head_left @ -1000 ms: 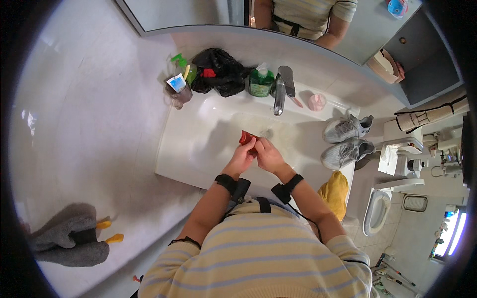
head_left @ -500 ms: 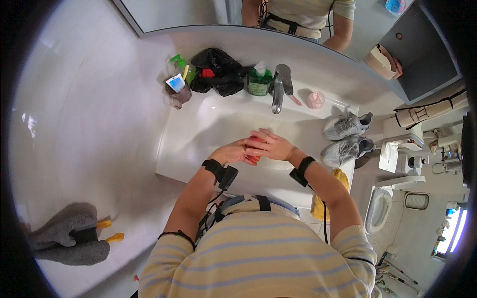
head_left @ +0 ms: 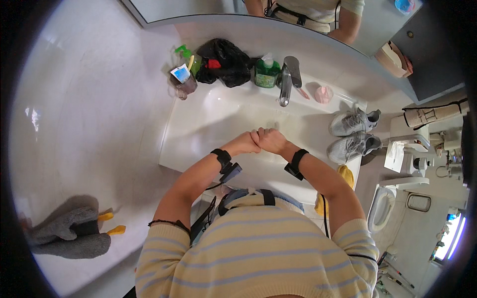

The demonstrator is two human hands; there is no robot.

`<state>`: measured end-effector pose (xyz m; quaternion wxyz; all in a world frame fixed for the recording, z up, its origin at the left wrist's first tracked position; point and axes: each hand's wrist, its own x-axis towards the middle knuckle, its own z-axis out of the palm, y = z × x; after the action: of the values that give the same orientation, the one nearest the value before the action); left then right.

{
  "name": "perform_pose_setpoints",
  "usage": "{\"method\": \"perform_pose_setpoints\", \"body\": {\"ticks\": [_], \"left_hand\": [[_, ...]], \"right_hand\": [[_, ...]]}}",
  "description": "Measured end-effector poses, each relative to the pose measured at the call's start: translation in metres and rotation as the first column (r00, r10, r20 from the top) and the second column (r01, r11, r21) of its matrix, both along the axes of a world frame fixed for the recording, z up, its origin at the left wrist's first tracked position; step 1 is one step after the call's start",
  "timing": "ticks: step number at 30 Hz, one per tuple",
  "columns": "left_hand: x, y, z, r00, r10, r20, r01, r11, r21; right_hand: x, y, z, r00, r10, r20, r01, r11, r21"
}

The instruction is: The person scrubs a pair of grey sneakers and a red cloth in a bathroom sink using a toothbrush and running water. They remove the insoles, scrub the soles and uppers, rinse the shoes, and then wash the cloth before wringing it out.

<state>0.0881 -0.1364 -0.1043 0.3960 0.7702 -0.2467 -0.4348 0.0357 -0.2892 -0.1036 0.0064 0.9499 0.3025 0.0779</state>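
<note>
Both hands meet over the near part of the white sink (head_left: 208,124): left hand (head_left: 243,143) and right hand (head_left: 271,139) are curled and pressed knuckle to knuckle, likely so any drips fall in the basin. Cannot tell what, if anything, sits between the palms, so no axis or heading to give. Black bands on both wrists. Farther back, the chrome faucet (head_left: 287,82) runs front to back, spout toward the hands; green soap bottle (head_left: 267,72) just beside it, black bag (head_left: 223,62) behind.
</note>
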Motion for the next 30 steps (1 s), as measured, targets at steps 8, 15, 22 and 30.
{"method": "perform_pose_setpoints", "body": {"ticks": [8,15,22,30], "left_hand": [[-0.004,-0.008,-0.011,0.911,-0.129,0.391,0.087,0.989,0.123],[0.005,-0.016,-0.012,0.885,-0.025,0.464,-0.017,0.996,0.085],[0.011,-0.022,0.001,0.766,-0.077,0.639,-0.055,0.981,0.184],[0.035,-0.013,0.061,0.962,-0.066,0.264,-0.007,0.964,0.266]], "right_hand": [[0.01,0.008,0.01,0.84,-0.222,-0.496,0.23,0.972,-0.045],[0.034,-0.003,0.024,0.75,-0.26,-0.608,0.283,0.957,-0.06],[0.049,-0.014,0.021,0.647,-0.244,-0.723,0.329,0.944,-0.025],[-0.012,-0.011,0.039,0.968,-0.248,-0.037,0.233,0.832,0.503]]}}
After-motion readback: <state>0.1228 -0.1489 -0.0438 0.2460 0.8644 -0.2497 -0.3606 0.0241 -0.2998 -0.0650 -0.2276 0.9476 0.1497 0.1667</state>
